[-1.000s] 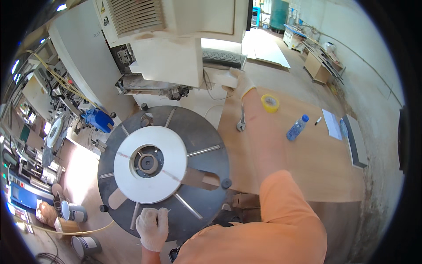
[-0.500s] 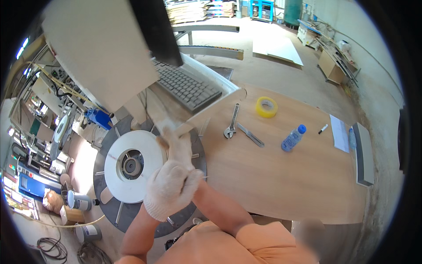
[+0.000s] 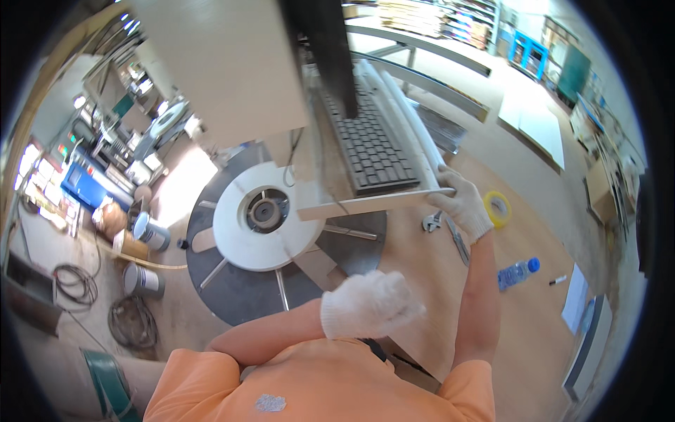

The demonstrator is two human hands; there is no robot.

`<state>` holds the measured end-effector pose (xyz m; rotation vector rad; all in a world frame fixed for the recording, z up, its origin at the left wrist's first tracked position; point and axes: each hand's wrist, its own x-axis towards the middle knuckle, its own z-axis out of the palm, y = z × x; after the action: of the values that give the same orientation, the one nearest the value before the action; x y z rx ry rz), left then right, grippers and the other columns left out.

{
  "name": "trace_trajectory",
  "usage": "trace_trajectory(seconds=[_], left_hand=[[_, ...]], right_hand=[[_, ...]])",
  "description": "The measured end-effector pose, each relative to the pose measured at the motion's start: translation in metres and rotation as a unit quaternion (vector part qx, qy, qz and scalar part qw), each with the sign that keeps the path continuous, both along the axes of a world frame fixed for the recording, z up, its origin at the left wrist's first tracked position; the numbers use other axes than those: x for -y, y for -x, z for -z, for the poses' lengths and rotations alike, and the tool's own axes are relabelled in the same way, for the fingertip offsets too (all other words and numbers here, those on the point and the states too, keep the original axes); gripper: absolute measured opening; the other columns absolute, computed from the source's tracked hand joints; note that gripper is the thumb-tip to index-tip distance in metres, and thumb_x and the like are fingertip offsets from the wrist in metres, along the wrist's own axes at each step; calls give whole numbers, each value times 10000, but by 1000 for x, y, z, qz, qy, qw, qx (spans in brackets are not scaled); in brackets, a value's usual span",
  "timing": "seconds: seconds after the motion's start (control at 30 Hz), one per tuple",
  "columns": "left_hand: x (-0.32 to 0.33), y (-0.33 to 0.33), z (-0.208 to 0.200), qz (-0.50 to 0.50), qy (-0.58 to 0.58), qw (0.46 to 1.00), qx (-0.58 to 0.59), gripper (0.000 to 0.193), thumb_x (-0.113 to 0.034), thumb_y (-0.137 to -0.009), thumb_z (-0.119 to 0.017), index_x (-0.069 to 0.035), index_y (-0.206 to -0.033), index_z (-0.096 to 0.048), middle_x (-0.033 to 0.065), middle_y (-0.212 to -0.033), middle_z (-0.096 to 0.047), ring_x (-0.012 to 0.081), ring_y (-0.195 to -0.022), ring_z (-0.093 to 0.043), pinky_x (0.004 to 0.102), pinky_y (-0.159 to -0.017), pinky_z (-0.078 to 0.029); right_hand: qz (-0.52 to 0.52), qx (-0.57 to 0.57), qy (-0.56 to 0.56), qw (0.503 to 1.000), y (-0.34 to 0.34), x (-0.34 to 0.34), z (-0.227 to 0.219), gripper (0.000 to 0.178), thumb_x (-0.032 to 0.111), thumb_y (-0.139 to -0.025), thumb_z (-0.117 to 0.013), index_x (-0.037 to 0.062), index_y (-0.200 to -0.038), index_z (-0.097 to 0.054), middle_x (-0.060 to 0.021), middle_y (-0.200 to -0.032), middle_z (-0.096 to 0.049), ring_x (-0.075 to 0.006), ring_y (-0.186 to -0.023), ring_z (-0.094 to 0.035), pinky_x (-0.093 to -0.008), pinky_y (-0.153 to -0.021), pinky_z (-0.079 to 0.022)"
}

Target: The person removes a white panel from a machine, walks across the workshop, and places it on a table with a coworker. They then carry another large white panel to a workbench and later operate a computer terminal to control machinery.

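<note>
My right hand (image 3: 463, 204), in a white knit glove, grips the front right corner of a pale keyboard tray (image 3: 380, 202), its fingers bent over the edge. On the tray lies a black keyboard (image 3: 373, 144). Close to my chest, my left hand (image 3: 373, 302), gloved too, is closed like a fist. Anything inside it is hidden. Left of the tray, a white ring-shaped roll (image 3: 232, 221) lies flat on a dark round turntable (image 3: 221, 299) with metal slots. An adjustable wrench (image 3: 432, 222) and a utility knife (image 3: 460, 246) lie just below my right hand.
On the wooden table (image 3: 527, 316) are a yellow tape roll (image 3: 498, 209), a blue-capped bottle (image 3: 517, 274), a marker (image 3: 557, 280) and paper (image 3: 576, 295). A large pale cabinet (image 3: 225, 70) and dark monitor (image 3: 327, 56) overhang the tray. Buckets (image 3: 144, 279) and coiled cable (image 3: 133, 320) sit at left.
My hands, earlier together over the turntable's right side, have separated. The right moved onto the tray's corner; the left drew back toward my chest. The view has turned left.
</note>
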<state>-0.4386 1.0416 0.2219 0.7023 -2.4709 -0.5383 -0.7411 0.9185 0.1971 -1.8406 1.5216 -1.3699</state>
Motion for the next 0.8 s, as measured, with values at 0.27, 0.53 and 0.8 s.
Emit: trace_trajectory(seconds=[0.27,0.53,0.8], left_hand=[[-14,-42,44,-67,-300,949,66,499,-473,-1093,-670,-20,-893,-725,192,-909,-736,416,-813,-718,509,-785,-576],[-51,-115,102,-155,-472,841,-216,444,-387,-1125,-562,13,-979,-689,167,-923,-709,276,-788,-730,407,-735,-594],[-55,-260,123,-381,-46,897,-222,259,-195,-982,-760,-18,-1171,-749,135,-1187,-745,320,-1096,-715,435,-931,-590]], right_hand=[[40,-57,-74,995,-61,-44,-7,229,140,-864,-832,-56,-980,-811,-184,-1025,-819,-229,-964,-778,-369,-815,-569],[-128,-112,66,983,-211,-132,6,154,196,-955,-775,56,-992,-826,-152,-1009,-806,-387,-1102,-753,-527,-1109,-548],[-268,-104,-6,958,-408,-143,-13,313,267,-942,-706,12,-1121,-676,-174,-1145,-708,-396,-1223,-618,-495,-1051,-524]])
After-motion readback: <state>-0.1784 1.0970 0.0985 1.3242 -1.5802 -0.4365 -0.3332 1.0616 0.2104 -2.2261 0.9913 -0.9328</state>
